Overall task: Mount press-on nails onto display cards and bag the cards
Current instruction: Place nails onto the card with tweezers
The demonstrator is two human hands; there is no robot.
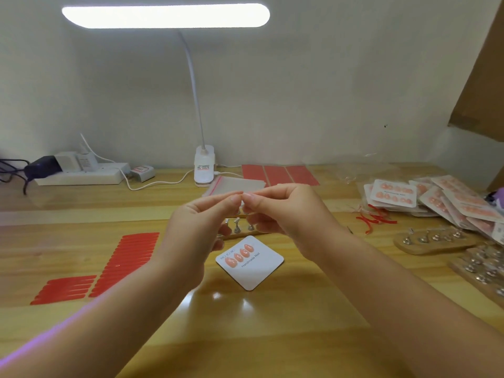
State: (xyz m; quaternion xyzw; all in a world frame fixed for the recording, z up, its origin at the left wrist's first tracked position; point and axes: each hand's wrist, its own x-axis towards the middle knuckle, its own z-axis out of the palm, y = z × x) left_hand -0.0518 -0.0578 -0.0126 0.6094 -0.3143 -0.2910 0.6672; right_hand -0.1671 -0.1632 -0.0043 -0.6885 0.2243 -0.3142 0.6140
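Observation:
A white display card (pixel 259 271) printed "Handmade Nail" lies on the wooden table (pixel 272 323), turned diamond-wise, with several peach press-on nails (pixel 240 255) in a row along its upper left edge. Above and behind it, my left hand (pixel 196 230) and my right hand (pixel 283 214) meet fingertip to fingertip. Together they pinch a small pale piece (pixel 242 203); it is too small to tell what it is. Behind my hands, a wooden holder with little metal nail stands (pixel 236 227) is partly hidden.
Red adhesive strips (pixel 131 257) lie at the left and red sheets (pixel 278 174) at the back by clear zip bags (pixel 237 184). Bagged cards (pixel 425 200), peeled red strips (pixel 376 218) and wooden stand holders (pixel 433 241) crowd the right. A lamp clamp (pixel 204 165) and a power strip (pixel 81 173) line the wall.

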